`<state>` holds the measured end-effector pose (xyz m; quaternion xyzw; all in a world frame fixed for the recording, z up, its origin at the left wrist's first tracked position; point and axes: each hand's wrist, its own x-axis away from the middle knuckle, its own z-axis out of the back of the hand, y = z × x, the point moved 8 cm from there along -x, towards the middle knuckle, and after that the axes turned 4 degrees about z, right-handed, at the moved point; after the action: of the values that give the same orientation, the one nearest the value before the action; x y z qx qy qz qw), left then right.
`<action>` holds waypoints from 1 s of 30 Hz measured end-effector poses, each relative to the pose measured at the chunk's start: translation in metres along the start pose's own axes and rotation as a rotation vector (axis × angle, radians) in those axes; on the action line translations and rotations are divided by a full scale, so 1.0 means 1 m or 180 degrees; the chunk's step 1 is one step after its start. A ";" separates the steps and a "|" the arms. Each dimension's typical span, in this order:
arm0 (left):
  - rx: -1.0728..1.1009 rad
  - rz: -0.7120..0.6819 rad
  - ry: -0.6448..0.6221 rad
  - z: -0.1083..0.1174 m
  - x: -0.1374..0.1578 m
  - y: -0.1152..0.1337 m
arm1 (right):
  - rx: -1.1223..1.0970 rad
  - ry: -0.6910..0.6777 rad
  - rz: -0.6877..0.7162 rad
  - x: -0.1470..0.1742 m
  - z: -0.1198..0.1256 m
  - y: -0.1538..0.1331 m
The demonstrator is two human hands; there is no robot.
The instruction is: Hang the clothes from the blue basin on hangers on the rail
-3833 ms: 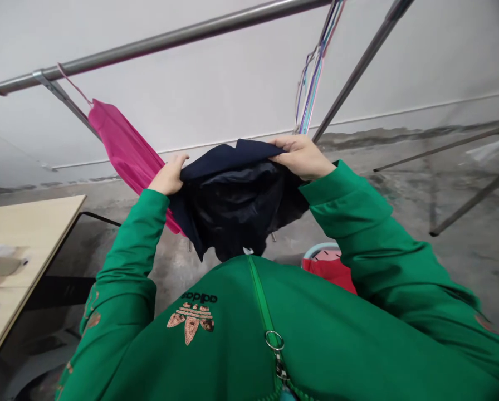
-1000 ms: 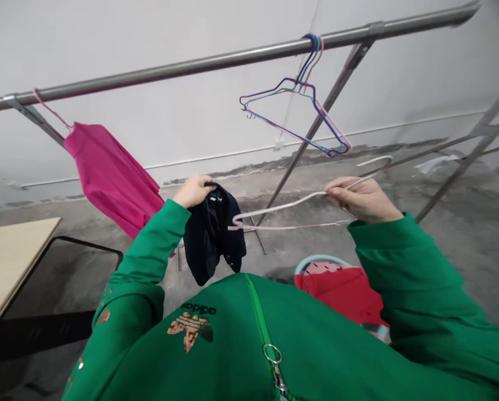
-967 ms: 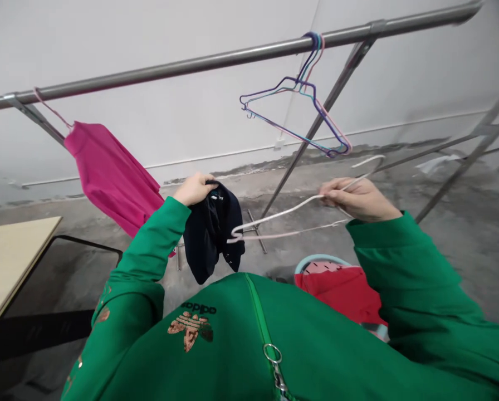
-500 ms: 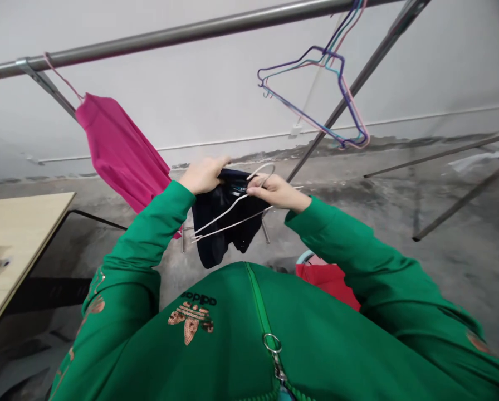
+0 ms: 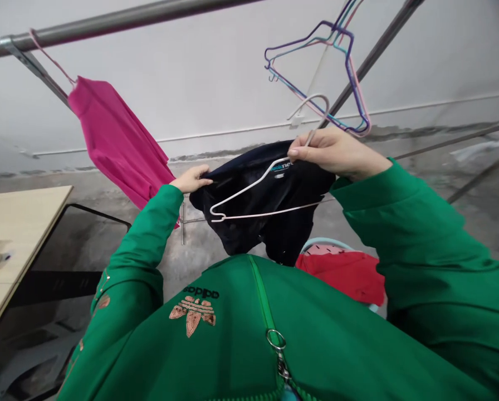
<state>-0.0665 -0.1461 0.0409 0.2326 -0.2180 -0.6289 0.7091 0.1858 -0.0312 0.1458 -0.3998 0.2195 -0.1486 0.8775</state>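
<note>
Holding dark garment [image 5: 270, 192] below the rail [image 5: 128, 16] & apart from it: L hand [image 5: 191, 179] pinches one edge; R hand [image 5: 333, 150] clasps white hanger [image 5: 245, 188] at its neck, poss. cloth too. Hanger, also below rail, overlaps garment's inner side; whether inside the opening, can't tell. Rec.: keep edge taut w/ L grip, hanger flat to cloth, so notched end doesn't snag. Labels: garment lettering [image 5: 286, 165] partly covered, not fully legible; white tag [image 5: 279, 176] unreadable. Green jacket [image 5: 228, 345]: "adidas" w/ trefoil logo [image 5: 193, 317].
</note>
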 end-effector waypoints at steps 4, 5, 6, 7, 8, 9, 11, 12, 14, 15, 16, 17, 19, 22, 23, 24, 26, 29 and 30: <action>-0.0323 0.0156 0.0511 0.017 -0.008 0.012 | 0.0149 0.0261 -0.0095 0.005 0.014 0.015; -0.0423 0.0155 0.0605 0.021 -0.010 0.015 | 0.0251 0.0322 -0.0115 0.005 0.016 0.019; -0.0528 0.0123 0.0668 0.024 -0.012 0.020 | 0.0378 0.0382 -0.0144 0.006 0.017 0.022; -0.0628 0.0050 0.0699 0.027 -0.013 0.026 | 0.0520 0.0451 -0.0177 0.006 0.018 0.025; -0.0714 -0.0054 0.0712 0.030 -0.014 0.032 | 0.0665 0.0536 -0.0211 0.006 0.020 0.027; -0.0782 -0.0168 0.0712 0.032 -0.014 0.040 | 0.0799 0.0639 -0.0241 0.006 0.021 0.030; -0.0873 -0.0341 0.0677 0.033 -0.011 0.054 | 0.1008 0.0882 -0.0288 0.007 0.024 0.034; -0.0909 -0.0365 0.0655 0.032 -0.009 0.060 | 0.1079 0.0999 -0.0311 0.007 0.024 0.036; -0.0936 -0.0307 0.0618 0.026 -0.003 0.070 | 0.1154 0.1192 -0.0350 0.007 0.024 0.039; -0.0904 -0.0268 0.0616 0.021 0.000 0.075 | 0.1157 0.1258 -0.0356 0.007 0.023 0.039; -0.0857 -0.0252 0.0637 0.014 0.003 0.080 | 0.1141 0.1305 -0.0349 0.007 0.022 0.039; -0.0823 -0.0256 0.0692 0.007 0.005 0.086 | 0.1106 0.1342 -0.0324 0.006 0.020 0.037; -0.0897 -0.0247 0.0917 -0.008 0.007 0.098 | 0.0992 0.1411 -0.0212 0.004 0.015 0.031; -0.1332 -0.0069 0.1490 -0.020 0.000 0.110 | 0.0733 0.1482 0.0141 -0.001 0.007 0.016; -0.1455 -0.0014 0.1622 -0.022 -0.005 0.112 | 0.0642 0.1489 0.0269 -0.004 0.005 0.012; -0.1544 0.0015 0.1677 -0.024 -0.011 0.113 | 0.0562 0.1495 0.0377 -0.006 0.004 0.008; -0.1655 0.0008 0.1580 -0.027 -0.024 0.112 | 0.0463 0.1518 0.0516 -0.010 0.003 0.006; -0.1733 -0.0139 0.1315 -0.027 -0.039 0.110 | 0.0505 0.1503 0.0602 -0.018 0.006 0.011; -0.1717 -0.0230 0.1260 -0.026 -0.041 0.111 | 0.0556 0.1471 0.0617 -0.021 0.008 0.014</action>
<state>0.0327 -0.0923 0.0864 0.1617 0.1066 -0.6314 0.7509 0.1728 -0.0083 0.1450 -0.2551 0.4376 -0.1695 0.8454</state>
